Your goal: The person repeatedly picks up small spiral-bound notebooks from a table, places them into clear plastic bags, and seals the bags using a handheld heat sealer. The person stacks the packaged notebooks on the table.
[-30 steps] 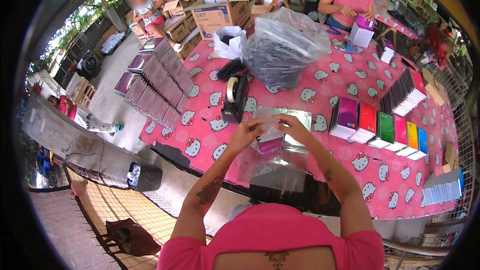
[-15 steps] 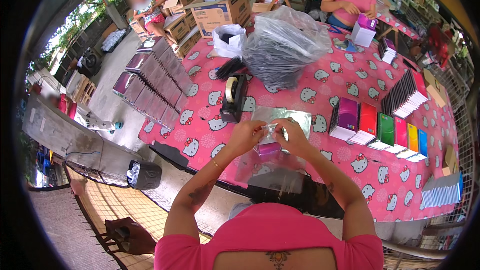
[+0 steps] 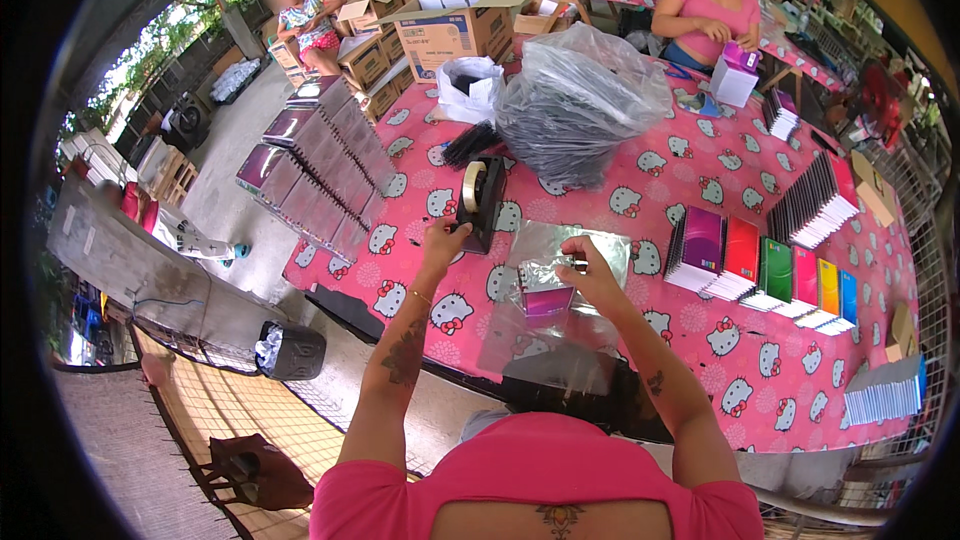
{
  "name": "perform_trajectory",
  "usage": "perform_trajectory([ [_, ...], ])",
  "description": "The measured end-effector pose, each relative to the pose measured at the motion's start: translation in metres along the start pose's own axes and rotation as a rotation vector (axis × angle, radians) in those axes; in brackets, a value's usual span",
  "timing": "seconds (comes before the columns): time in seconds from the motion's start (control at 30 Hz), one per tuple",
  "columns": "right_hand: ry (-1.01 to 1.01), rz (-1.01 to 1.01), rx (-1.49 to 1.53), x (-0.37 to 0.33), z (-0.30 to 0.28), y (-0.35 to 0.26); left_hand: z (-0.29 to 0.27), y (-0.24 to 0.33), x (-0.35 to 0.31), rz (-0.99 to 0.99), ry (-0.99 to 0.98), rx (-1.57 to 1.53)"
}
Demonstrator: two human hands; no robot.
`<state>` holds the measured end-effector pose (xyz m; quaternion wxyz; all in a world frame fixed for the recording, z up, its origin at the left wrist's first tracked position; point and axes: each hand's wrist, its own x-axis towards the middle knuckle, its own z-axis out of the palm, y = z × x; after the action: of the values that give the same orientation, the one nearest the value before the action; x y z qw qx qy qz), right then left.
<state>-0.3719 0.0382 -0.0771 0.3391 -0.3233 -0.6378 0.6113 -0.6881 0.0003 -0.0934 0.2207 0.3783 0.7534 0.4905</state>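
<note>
My left hand is at the near end of a black tape dispenser, which carries a roll of tape. Its fingertips are closed against the dispenser's edge; whatever they pinch is too small to make out. Over a clear plastic bag hovers my right hand, fingers bent and thumb and forefinger apart. A purple notebook lies within or under the clear plastic, just left of the right hand. Which of the two I cannot tell.
Wrapped notebooks stand stacked at the left table edge. A big bag of black spiral bindings sits beyond the dispenser. Rows of coloured notebooks are on the right. Across the table a person handles a purple-topped stack.
My hands were together over the clear plastic. The left hand has moved left and away to the tape dispenser, while the right has stayed above the plastic with its fingers parted.
</note>
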Motion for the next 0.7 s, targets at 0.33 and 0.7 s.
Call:
perform_trajectory([
  [0.33, 0.048, -0.002, -0.045, -0.003, 0.008, 0.006, -0.006, -0.028, -0.029, -0.243, 0.07, -0.55],
  [0.7, 0.085, 0.015, 0.001, -0.002, 0.002, 0.011, 0.004, -0.025, -0.019, -0.092, -0.105, -0.543],
])
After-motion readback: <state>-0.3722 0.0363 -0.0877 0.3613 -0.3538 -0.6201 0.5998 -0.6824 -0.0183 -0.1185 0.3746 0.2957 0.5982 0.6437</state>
